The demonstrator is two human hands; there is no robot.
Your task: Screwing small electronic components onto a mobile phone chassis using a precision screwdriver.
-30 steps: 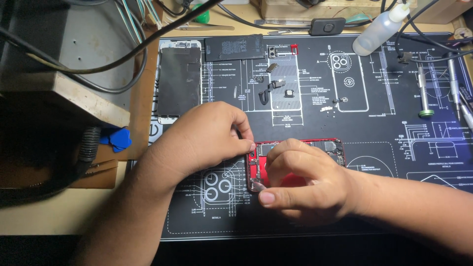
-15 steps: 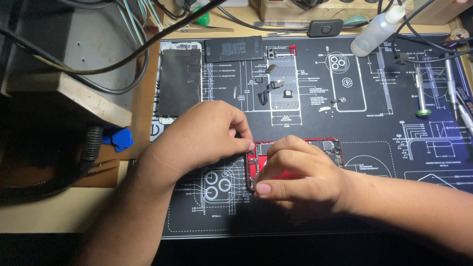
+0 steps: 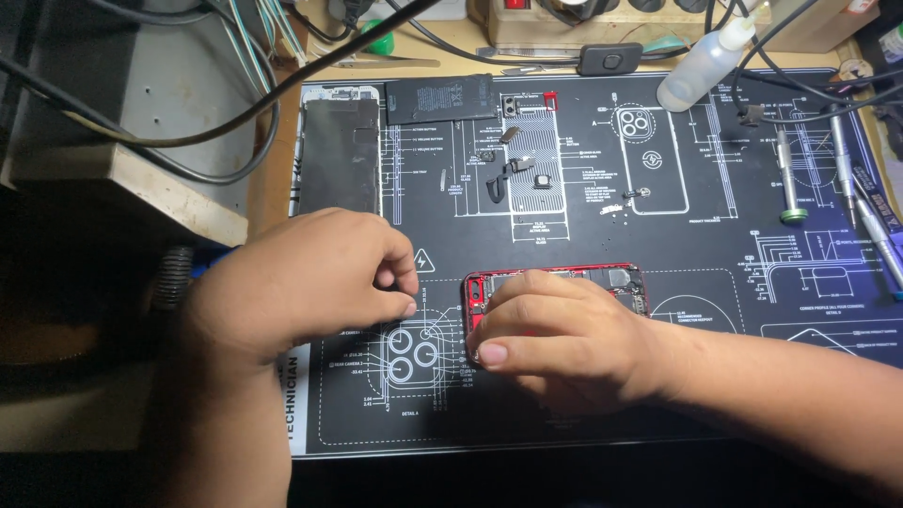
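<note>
An opened red phone (image 3: 616,278) lies on the black repair mat (image 3: 715,376), its inner parts showing. My right hand (image 3: 564,339) lies over the phone's left and middle part, fingers curled on it and thumb at its lower left edge. My left hand (image 3: 301,287) sits on the mat just left of the phone, apart from it. Its thumb and forefinger are pinched together; nothing can be made out between them.
A removed dark screen (image 3: 339,155) and a black battery (image 3: 440,97) lie at the mat's far left. Small loose parts (image 3: 513,174) sit mid-mat. A white squeeze bottle (image 3: 701,66) and screwdrivers (image 3: 790,174) are at the right. Cables (image 3: 235,122) cross a grey box at left.
My left hand has drawn back to the left, off the phone's left edge, with its fingertips pinched. My right hand has stayed on the phone.
</note>
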